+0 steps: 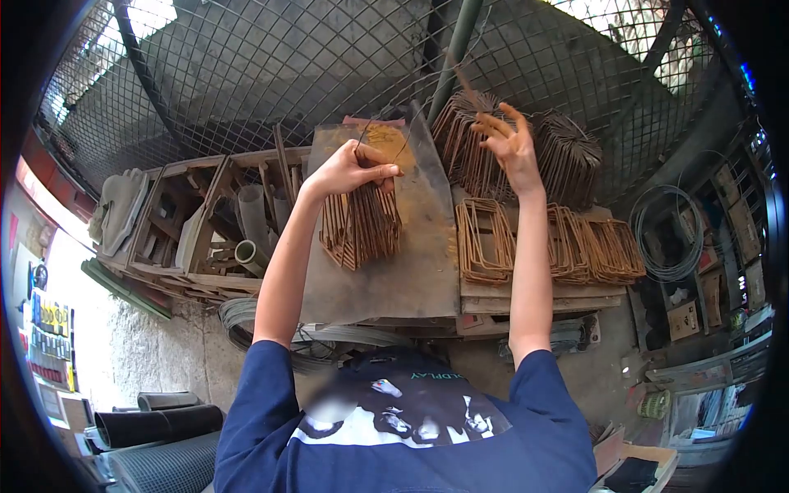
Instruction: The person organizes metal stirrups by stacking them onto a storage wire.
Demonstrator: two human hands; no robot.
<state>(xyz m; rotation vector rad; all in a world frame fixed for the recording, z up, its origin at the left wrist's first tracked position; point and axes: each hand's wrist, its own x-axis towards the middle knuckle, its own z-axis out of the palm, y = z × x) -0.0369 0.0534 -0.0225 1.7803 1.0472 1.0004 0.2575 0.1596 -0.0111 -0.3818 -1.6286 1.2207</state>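
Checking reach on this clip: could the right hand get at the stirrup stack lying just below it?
Probably yes. The right hand is raised, apparently empty, and the stirrup stack lies uncovered on the bench beneath it.

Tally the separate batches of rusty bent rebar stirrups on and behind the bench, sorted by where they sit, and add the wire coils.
Bundle held upright under the left hand: 1
Stacks lying flat on the bench: 3
Heaps against the mesh, behind the right hand: 2
Wire coils: 2
Total: 8
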